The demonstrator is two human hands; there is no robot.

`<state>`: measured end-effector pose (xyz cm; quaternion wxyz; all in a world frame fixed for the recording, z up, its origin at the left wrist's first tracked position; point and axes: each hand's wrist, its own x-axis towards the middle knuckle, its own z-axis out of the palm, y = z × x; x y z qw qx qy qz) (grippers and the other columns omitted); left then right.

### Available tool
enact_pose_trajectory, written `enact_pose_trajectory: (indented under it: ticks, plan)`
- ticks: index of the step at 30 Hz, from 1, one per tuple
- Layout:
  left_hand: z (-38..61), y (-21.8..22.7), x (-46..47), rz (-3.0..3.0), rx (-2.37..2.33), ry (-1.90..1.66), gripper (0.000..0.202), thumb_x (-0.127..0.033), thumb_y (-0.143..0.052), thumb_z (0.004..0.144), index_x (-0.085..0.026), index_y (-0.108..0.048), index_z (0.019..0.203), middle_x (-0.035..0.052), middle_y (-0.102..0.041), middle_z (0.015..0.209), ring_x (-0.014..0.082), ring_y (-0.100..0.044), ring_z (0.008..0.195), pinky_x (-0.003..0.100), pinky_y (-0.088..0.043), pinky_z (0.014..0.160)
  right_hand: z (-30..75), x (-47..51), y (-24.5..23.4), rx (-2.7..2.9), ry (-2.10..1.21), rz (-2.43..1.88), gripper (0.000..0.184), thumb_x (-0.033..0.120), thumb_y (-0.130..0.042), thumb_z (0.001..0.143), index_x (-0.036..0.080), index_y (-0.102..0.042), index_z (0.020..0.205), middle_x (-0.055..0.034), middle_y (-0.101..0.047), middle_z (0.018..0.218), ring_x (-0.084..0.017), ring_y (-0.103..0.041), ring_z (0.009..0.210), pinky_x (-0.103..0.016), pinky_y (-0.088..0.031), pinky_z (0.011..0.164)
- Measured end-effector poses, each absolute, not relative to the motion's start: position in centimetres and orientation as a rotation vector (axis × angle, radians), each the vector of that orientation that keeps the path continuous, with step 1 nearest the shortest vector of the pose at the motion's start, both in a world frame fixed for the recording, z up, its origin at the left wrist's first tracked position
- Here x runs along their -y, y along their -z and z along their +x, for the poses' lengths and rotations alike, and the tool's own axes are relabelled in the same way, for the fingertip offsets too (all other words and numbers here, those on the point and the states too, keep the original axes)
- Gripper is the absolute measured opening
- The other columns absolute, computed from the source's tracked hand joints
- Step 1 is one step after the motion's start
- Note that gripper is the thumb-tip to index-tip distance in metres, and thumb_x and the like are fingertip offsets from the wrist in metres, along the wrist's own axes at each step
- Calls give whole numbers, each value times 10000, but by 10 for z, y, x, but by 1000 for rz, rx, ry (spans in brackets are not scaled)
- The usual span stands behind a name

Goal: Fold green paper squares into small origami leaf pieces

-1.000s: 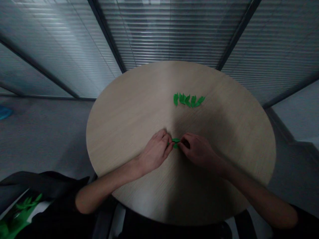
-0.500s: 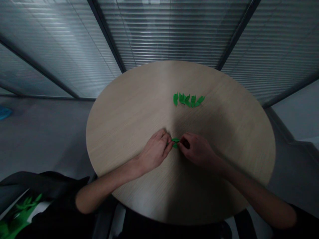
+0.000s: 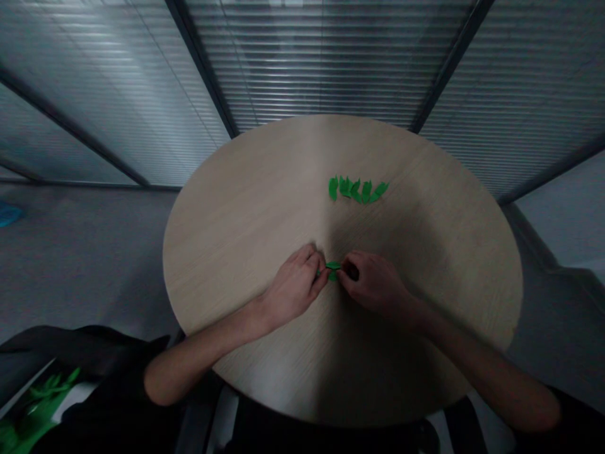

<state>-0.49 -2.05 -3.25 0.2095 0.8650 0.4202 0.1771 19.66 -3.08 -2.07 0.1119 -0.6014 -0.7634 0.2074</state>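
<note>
Between my two hands, low over the middle of the round wooden table (image 3: 227, 221), is a small green leaf-shaped piece (image 3: 333, 266), with a thin dark gap or line across it. My left hand (image 3: 300, 280) pinches its left end between thumb and fingers. At its right end, the thumb and forefinger of my right hand (image 3: 371, 280) are closed on it. My fingers cover both ends, so whether it is one piece or two cannot be made out. Farther back, several similar green leaf pieces (image 3: 366, 191) lie in a short row.
At the lower left, beside my sleeve, a container holds bright green material (image 3: 51, 397). A blue object (image 3: 9, 214) lies on the floor at far left. Glass panels with blinds (image 3: 321, 69) rise behind the table's far edge.
</note>
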Motion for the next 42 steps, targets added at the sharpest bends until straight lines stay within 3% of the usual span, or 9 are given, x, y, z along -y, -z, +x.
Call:
enact_pose_trajectory:
  ticks: [19,25,42]
  plan:
    - [-8,33,22,2358,-1151,-567,131,-211,-525,1036,-180,-564,915,48,-559,912,199,-555,815,362,-514,758,199,22,16,2234,-662,-1807,187,301,-694,895,205,-646,742,-26,-692,732,-167,-586,666,-300,-318,612]
    - [-6,33,18,2243,-1237,-617,175,-328,-619,1016,-192,-548,933,25,-569,900,174,-551,738,324,-454,659,199,24,17,2237,-648,-1809,212,326,-694,901,204,-632,739,-25,-683,737,-167,-579,671,-299,-303,612]
    - [-6,36,18,2345,-1252,-568,97,-278,-601,1016,-200,-551,989,42,-594,947,198,-567,782,342,-455,695,199,24,17,2254,-629,-1804,207,311,-690,894,196,-613,741,-19,-649,723,-150,-528,650,-287,-282,606]
